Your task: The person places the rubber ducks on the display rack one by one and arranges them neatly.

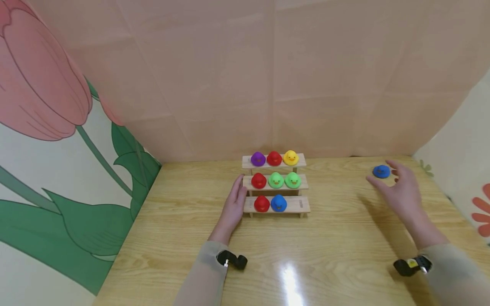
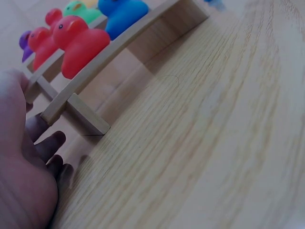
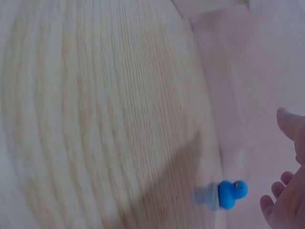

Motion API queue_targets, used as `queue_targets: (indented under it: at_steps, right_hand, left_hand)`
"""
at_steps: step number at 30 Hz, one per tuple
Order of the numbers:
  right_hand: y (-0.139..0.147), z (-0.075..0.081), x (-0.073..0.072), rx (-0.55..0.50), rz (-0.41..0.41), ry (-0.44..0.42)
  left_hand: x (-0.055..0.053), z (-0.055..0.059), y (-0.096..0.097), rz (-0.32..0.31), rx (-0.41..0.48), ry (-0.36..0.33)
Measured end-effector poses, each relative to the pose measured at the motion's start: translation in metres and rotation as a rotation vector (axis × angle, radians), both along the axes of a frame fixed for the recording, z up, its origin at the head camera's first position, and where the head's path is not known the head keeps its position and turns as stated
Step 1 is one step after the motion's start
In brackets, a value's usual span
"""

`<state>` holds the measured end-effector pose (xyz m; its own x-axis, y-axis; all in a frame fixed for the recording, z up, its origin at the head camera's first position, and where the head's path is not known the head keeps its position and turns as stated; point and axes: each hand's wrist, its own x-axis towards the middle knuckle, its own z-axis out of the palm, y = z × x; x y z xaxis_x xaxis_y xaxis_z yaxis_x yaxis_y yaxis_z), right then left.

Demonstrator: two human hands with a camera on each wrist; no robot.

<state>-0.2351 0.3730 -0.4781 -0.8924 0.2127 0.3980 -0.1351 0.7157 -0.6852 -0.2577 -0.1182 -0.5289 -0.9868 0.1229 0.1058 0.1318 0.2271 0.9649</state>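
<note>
A three-step wooden stand [image 1: 296,205] holds small rubber ducks. The top step bears a purple duck [image 1: 258,159], a red one and a yellow duck [image 1: 291,157]. On the middle step sit a red duck and two green ducks [image 1: 276,180]; the bottom step carries a red duck [image 2: 81,45] and a blue duck [image 1: 279,203]. My left hand [image 1: 234,199] lies along the stand's left end, its fingers touching the step ends. Far to the right, my right hand [image 1: 405,191] spreads thumb and fingers around a lone blue duck [image 3: 228,194] on the table, apart from it.
The wooden table [image 1: 183,221] ends at the back against a pinkish cloth [image 1: 214,85]. A wall with tulip pictures [image 1: 46,80] borders the left, and a white wall with red petals [image 1: 480,208] the right.
</note>
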Motion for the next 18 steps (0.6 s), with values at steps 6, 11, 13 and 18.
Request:
queue_targets:
  at_steps: [6,11,13,18]
  right_hand:
    - [0.013,-0.004,-0.008,-0.028,-0.01,-0.051]
    - [0.022,-0.007,-0.012,-0.049,-0.021,-0.107]
    - [0.025,-0.008,-0.014,-0.058,-0.02,-0.132]
    - [0.032,-0.012,-0.017,-0.069,-0.012,-0.171]
  left_hand:
    - [0.001,-0.001,0.001,0.005,0.0,-0.007]
    - [0.0,-0.003,0.001,0.006,-0.001,-0.007]
    - [0.0,-0.004,0.001,0.008,-0.004,-0.005]
    - [0.0,-0.004,0.001,0.008,-0.002,-0.004]
